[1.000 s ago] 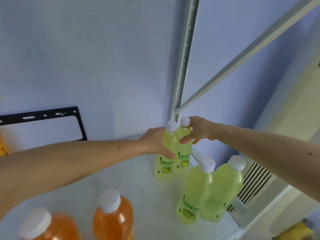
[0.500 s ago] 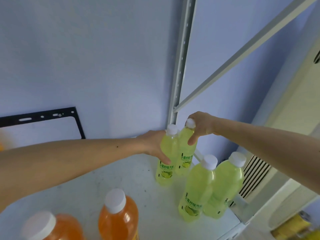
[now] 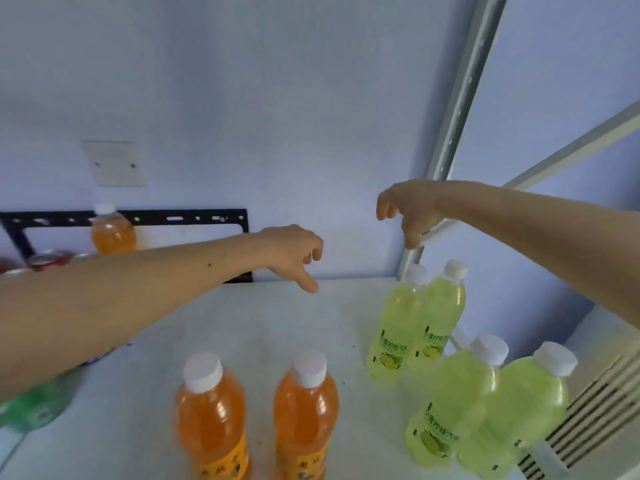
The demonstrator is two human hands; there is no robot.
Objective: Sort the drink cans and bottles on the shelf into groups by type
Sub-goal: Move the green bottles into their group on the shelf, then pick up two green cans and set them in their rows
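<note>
Several lime-green bottles stand at the right of the white shelf (image 3: pixel 277 327): a back pair (image 3: pixel 415 323) in the corner and a front pair (image 3: pixel 491 403) near the edge. Two orange bottles (image 3: pixel 256 417) stand at the front centre, and a third orange bottle (image 3: pixel 112 230) stands far back left. Red can tops (image 3: pixel 48 259) show behind my left forearm, and a green bottle or can (image 3: pixel 34 407) lies blurred under it. My left hand (image 3: pixel 294 252) hovers above the shelf, fingers loosely curled, holding nothing. My right hand (image 3: pixel 408 209) hangs above the back green pair, empty and relaxed.
A grey upright post (image 3: pixel 457 109) and a diagonal brace (image 3: pixel 568 147) frame the shelf's right corner. A black metal bracket (image 3: pixel 194 216) and a white wall plate (image 3: pixel 114 162) are on the blue wall behind. A slatted vent (image 3: pixel 595 410) lies below right.
Both hands have let go of the back pair of green bottles and lifted away, the left hand drawing leftward. The view has swung left, showing more of the shelf.
</note>
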